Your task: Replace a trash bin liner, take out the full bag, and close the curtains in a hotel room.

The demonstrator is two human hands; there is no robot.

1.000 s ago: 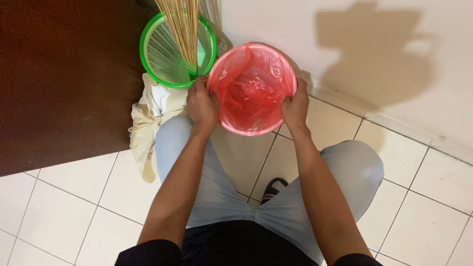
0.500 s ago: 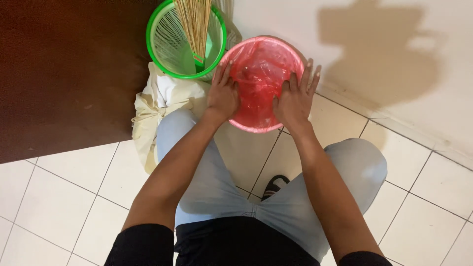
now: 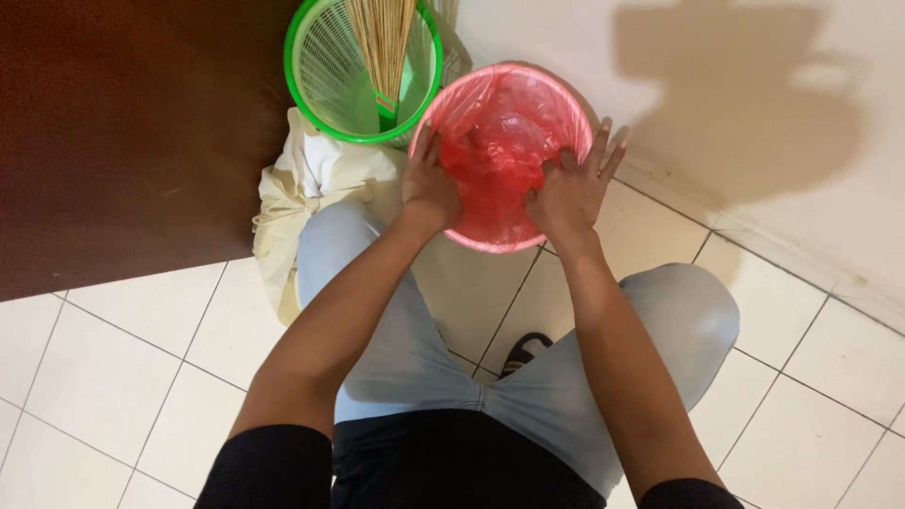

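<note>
Two bare hands pressed flat into a round pink plastic bin (image 3: 575,113) lined with a thin red plastic bag (image 3: 495,151), on a white tiled floor (image 3: 141,377).

The left hand (image 3: 429,184) lies open, palm down, on the bag at the bin's left inner side; the right hand (image 3: 570,188) lies open with fingers spread over the right rim, neither gripping anything. The bin stands between the two hands, in front of the person's knees, close to the white wall (image 3: 754,75). Touching it on the left is a round green plastic basket (image 3: 311,85) holding a bundle of thin straw-coloured sticks (image 3: 382,42). A cream cloth bundle (image 3: 302,203) lies below the basket, beside a dark brown wooden panel (image 3: 123,132).
</note>
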